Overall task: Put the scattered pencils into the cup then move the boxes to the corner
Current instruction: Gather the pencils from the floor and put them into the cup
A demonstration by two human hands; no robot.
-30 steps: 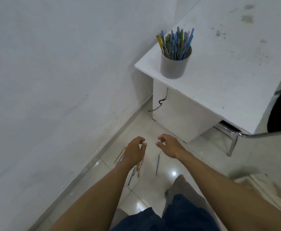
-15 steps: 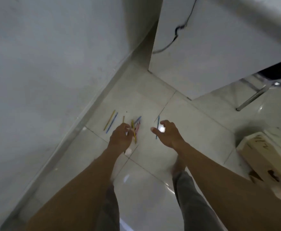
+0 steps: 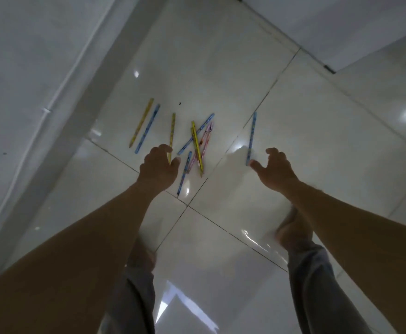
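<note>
Your left hand (image 3: 158, 168) hung low over the tiled floor (image 3: 221, 68), fingers curled in a loose, narrow claw with nothing in them; its thumb and forefinger covered the near end of a yellow pencil (image 3: 172, 131), though whether they touched it you could not have told from this view. Your right hand (image 3: 276, 169) was spread wider — thumb out to the left, fingers bent, empty — with the thumb tip just beside the lower end of a lone blue pencil (image 3: 251, 138) that lay across a grout line.

Between your hands sat the crossed heap (image 3: 198, 143): a yellow pencil over blue and pink ones, with another blue pencil (image 3: 184, 174) trailing toward you. Well to the left of the heap, a yellow and blue pair (image 3: 144, 125) lay side by side, parallel, near the skirting board (image 3: 96, 83) where floor met wall.

That wall closed off your left side. The white cabinet base (image 3: 341, 27) bounded the far right corner. The tiles beyond the pencils and to the right of your right hand were bare and glossy. Your bare feet (image 3: 293, 233) stood on the tiles behind your hands, apart from the pencils. The cup and the boxes were outside the view.
</note>
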